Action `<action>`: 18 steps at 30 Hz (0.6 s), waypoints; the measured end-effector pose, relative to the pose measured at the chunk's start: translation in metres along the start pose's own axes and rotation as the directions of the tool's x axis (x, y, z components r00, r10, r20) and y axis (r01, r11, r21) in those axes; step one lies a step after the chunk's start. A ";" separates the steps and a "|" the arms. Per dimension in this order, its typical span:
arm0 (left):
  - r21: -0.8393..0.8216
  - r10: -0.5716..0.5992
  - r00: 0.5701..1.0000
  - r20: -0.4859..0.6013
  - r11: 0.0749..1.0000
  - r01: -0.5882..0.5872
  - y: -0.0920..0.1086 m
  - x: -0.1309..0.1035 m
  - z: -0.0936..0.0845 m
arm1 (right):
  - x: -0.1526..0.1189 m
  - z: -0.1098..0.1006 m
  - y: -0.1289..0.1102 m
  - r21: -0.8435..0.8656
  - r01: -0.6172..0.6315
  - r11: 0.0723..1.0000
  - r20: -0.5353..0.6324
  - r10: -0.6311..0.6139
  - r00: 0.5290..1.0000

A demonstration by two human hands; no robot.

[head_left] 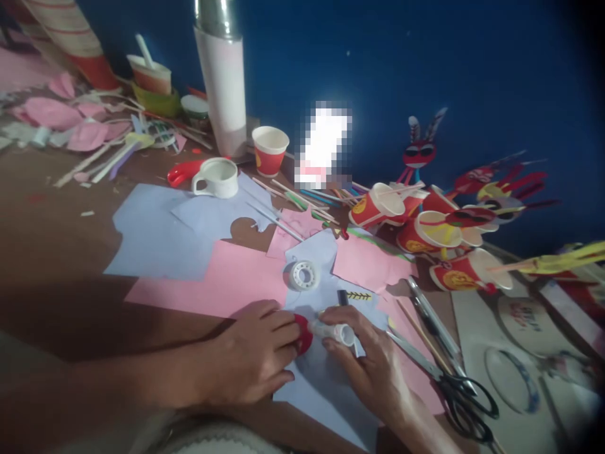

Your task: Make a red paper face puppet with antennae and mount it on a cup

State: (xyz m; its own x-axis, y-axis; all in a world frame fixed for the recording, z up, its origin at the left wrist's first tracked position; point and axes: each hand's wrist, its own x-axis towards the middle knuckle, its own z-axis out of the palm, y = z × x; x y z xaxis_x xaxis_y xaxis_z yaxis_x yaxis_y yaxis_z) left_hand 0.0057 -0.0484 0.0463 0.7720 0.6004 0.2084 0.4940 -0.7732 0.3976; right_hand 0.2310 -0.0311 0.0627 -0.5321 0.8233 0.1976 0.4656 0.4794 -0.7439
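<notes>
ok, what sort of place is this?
Probably a craft workspace: cut pink paper, black-handled scissors and a cluster of red paper cups with sticks poking out.

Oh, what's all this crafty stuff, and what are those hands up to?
A person's left hand rests against a small red piece over blue paper. The right hand grips a white tube, its tip pointed at that piece; whether they touch is hard to tell. Black-handled scissors lie to the right, a white mug stands farther back, and red paper cups sit at the back right.
</notes>
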 end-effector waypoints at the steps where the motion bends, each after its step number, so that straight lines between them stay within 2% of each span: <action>1: -0.001 -0.001 1.000 0.001 1.000 0.001 -0.001 0.000 0.001 | 0.002 0.001 0.000 -0.009 0.009 1.000 0.010 -0.009 1.000; 10: -0.009 0.017 1.000 -0.019 1.000 -0.017 -0.001 -0.005 0.002 | 0.007 0.006 0.000 -0.109 0.072 0.991 0.067 -0.065 0.996; 18: 0.002 -0.039 0.999 -0.035 0.999 0.039 0.005 -0.008 0.006 | 0.005 0.006 -0.003 -0.166 0.063 0.984 0.074 -0.052 0.996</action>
State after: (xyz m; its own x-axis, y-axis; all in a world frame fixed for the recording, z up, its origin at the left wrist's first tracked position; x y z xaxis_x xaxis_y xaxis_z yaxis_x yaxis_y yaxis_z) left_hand 0.0040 -0.0581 0.0409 0.7380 0.6368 0.2234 0.5247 -0.7496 0.4034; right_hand 0.2226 -0.0305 0.0618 -0.6063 0.7727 0.1880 0.5419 0.5745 -0.6135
